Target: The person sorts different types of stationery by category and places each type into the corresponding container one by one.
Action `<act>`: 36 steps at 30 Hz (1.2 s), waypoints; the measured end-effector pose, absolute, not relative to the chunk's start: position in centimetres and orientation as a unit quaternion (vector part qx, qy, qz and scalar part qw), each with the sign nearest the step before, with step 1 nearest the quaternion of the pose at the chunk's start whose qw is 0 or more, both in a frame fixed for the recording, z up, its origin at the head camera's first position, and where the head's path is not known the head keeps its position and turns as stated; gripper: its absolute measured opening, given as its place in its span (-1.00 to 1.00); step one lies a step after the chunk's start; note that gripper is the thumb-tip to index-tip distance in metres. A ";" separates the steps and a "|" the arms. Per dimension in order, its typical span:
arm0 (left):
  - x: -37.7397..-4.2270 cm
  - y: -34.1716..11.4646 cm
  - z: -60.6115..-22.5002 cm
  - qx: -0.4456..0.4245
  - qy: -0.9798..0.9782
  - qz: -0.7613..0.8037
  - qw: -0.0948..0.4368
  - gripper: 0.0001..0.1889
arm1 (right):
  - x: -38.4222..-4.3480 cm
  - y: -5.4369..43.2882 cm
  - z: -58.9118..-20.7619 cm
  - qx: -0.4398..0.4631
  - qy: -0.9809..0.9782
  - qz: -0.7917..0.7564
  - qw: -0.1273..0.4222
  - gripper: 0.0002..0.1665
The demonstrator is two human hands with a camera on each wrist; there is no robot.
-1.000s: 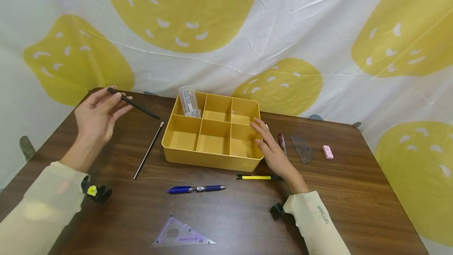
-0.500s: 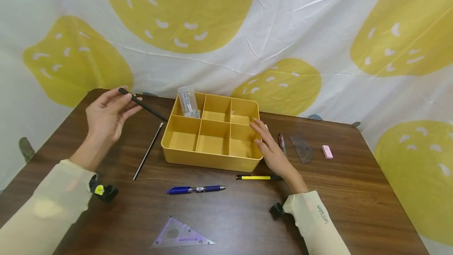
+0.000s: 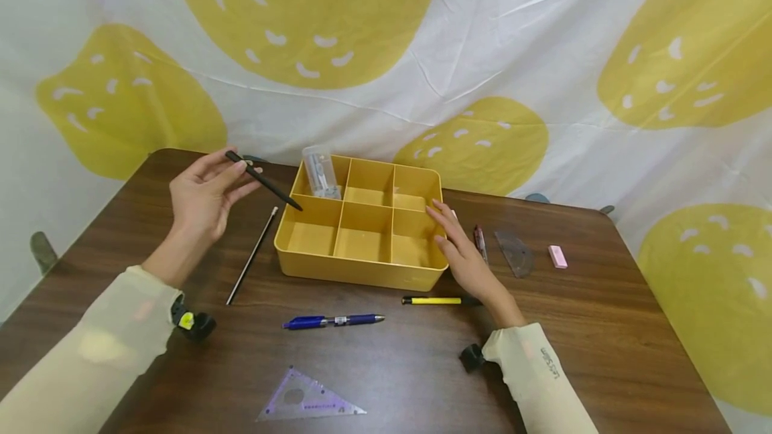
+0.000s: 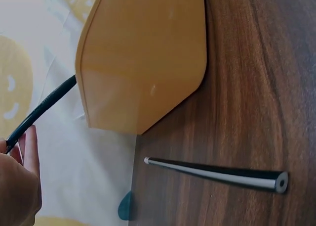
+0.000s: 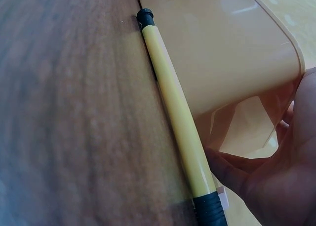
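Observation:
My left hand (image 3: 202, 196) pinches a slim black pen (image 3: 268, 185) between thumb and fingers, slanting down to the right. Its lower tip overlaps the front-left compartment of a yellow divided box (image 3: 362, 273). In the left wrist view the same pen (image 4: 47, 103) passes behind the box's rim. My right hand (image 3: 467, 260) grips the right wall of the box, thumb over the rim and fingers along the outside, as the right wrist view of the hand (image 5: 276, 176) shows. A clear plastic tube (image 3: 322, 176) leans in the back-left compartment; the other compartments hold nothing visible.
Left of the box lies a black-and-silver pencil (image 3: 252, 256). In front are a blue pen (image 3: 334, 321), a yellow-and-black pen (image 3: 437, 301) and a clear set square (image 3: 310, 397). To the right lie a dark red pen (image 3: 480, 243), a protractor (image 3: 515, 254) and a pink eraser (image 3: 557, 256).
My left hand has moved right with the black pen, bringing its tip from the table left of the box to over the box's left rim. The right hand has stayed in place.

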State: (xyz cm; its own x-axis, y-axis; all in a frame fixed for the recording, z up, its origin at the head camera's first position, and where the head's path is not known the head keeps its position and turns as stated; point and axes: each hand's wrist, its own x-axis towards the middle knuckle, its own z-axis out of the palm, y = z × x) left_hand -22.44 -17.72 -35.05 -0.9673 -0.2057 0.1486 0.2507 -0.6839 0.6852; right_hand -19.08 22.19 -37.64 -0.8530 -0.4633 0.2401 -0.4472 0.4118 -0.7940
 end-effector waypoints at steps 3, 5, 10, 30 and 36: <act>-22.4 -17.3 -35.2 -0.035 -0.381 -0.916 0.120 -0.71 | -19.1 22.3 -37.6 -0.271 0.840 -0.469 0.010 -0.45; -22.4 -17.0 -35.3 -0.040 -0.387 -0.914 0.118 -0.73 | -19.1 22.3 -37.6 -0.272 0.840 -0.470 0.010 -0.45; -22.6 -16.1 -35.6 -0.047 -0.406 -0.905 0.117 -0.74 | -19.0 22.4 -37.6 -0.269 0.840 -0.470 0.009 -0.45; -22.5 -14.7 -36.7 -0.046 -0.466 -0.876 0.117 -0.66 | -19.0 22.2 -37.8 -0.281 0.836 -0.472 0.007 -0.45; -22.6 -14.3 -37.0 -0.053 -0.485 -0.864 0.121 -0.65 | -19.0 22.2 -37.8 -0.283 0.837 -0.469 0.006 -0.45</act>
